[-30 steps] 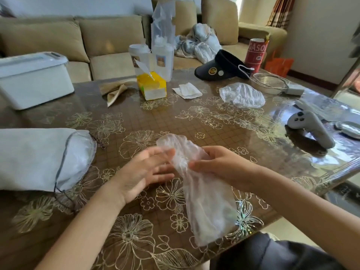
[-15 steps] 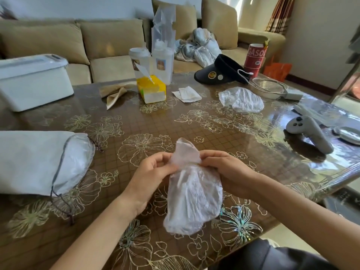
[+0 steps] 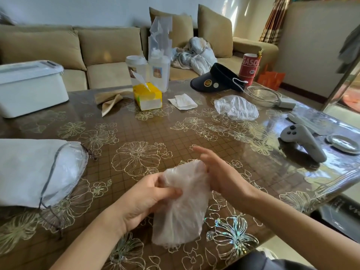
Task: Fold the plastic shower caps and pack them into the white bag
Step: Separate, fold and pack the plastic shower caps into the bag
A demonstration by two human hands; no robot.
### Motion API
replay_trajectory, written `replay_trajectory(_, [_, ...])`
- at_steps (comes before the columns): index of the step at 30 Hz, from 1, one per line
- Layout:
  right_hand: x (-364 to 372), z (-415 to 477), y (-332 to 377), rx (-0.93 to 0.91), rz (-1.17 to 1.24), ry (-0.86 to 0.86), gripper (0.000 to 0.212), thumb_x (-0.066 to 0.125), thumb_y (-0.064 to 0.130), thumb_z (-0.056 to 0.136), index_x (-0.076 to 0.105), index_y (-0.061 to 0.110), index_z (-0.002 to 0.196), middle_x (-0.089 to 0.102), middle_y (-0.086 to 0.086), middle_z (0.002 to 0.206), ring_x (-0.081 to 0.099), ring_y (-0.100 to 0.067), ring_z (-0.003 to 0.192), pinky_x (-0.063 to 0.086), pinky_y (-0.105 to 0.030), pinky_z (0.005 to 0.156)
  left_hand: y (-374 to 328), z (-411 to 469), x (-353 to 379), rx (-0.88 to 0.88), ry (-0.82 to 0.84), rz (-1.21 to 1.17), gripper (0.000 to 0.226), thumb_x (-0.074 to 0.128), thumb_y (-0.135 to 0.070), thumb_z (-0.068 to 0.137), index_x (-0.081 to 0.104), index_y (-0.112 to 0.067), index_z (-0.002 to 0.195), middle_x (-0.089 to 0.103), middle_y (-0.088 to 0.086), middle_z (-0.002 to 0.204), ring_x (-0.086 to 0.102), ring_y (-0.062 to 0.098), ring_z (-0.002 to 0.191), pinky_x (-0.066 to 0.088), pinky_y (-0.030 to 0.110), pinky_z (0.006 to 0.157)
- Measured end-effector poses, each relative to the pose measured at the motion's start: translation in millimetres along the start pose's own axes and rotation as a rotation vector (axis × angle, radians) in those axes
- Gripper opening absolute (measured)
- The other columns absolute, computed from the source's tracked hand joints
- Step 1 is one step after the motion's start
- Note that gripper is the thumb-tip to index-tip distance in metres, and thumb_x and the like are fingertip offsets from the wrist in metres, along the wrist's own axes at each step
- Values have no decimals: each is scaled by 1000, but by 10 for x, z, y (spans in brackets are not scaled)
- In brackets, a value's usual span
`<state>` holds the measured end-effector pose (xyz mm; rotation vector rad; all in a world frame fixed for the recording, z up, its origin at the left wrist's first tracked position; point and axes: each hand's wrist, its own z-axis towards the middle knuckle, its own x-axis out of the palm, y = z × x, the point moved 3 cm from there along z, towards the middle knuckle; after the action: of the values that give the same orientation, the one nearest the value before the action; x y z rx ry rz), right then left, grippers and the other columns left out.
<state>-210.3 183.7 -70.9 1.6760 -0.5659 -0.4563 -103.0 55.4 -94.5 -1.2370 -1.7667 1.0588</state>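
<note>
Shower cap (image 3: 181, 203), folded and translucent, sits at six o'clock above the table (image 3: 155, 133). White bag (image 3: 35, 170) lies at nine. Left hand (image 3: 144, 199) pinches the cap; right hand (image 3: 220, 174) presses it, fingers spread.

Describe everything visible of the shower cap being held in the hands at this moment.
The held shower cap is thin, translucent, milky plastic, crinkled and gathered into a flattened, roughly folded bundle, narrower at the top and fanning wider at the bottom. It hangs nearly upright just above the near edge of the table. The left hand pinches its upper left side between thumb and fingers; the right hand, fingers spread open, presses its palm against the upper right edge. Its lower hem looks ruffled. The picture is slightly motion-blurred.
</note>
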Motion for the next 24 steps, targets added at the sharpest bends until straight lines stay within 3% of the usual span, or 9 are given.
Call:
replay_trajectory(1, [2,-1,-22,74,35,71,51,39,57,85,65,26,115,67,-9,110,64,-30,101,51,-40,84,-12,1,-11,27,-36,10,61,83,-16,60,59,-3,114,68,16,110,67,25,96,54,32,79])
replay_trajectory(3, [41,-41,-60,124,-7,223,59,44,58,86,62,12,117,67,-14,114,64,-30,105,50,-43,92,-41,-9,-6,97,-81,43,58,80,-20,59,61,-7,112,70,12,105,68,21,94,53,29,81])
replay_trajectory(7, [82,-69,-43,61,38,182,21,65,5,84,61,3,105,71,-9,93,69,-17,81,54,-25,70,-98,-33,14,187,-150,146,58,84,-36,56,63,-18,107,73,1,97,68,15,93,54,32,86])
replay_trajectory(10, [70,-46,-56,32,129,99,13,60,-5,85,59,0,97,70,-4,77,68,-13,66,52,-20,57,-89,-35,6,144,-119,105,66,88,-46,54,63,-16,108,73,1,97,68,19,96,50,39,94])
replay_trajectory(12, [58,-24,-69,29,205,53,16,58,-6,86,58,-2,101,70,-8,80,69,-16,67,53,-22,56,-90,-34,11,126,-83,76,62,86,-36,59,61,-14,111,73,2,97,68,19,95,50,37,91])
replay_trajectory(15, [56,-21,-47,16,237,20,16,56,-10,85,63,1,93,68,-9,81,66,-16,64,52,-24,52,-112,-32,56,129,-48,68,46,73,-21,63,63,-11,107,74,8,94,69,24,91,51,37,86])
replay_trajectory(19, [57,-34,-38,-54,169,4,41,47,-26,77,68,4,58,65,-1,83,60,-12,69,51,-25,53,-42,-14,86,44,2,-92,33,56,-27,81,68,-7,104,72,15,100,68,28,88,53,39,79])
replay_trajectory(21, [51,-39,-54,-138,47,-32,44,47,-32,70,70,4,58,62,1,87,60,-10,78,53,-26,56,-48,-20,101,18,63,-239,39,41,-26,90,72,-4,102,70,21,103,68,29,84,56,40,72])
replay_trajectory(24, [45,-27,-48,-314,-300,-87,51,69,-21,63,72,29,57,57,6,92,53,-5,86,48,-16,64,-88,-49,138,61,143,-225,50,33,-39,92,73,-11,105,70,20,103,68,29,84,57,39,73])
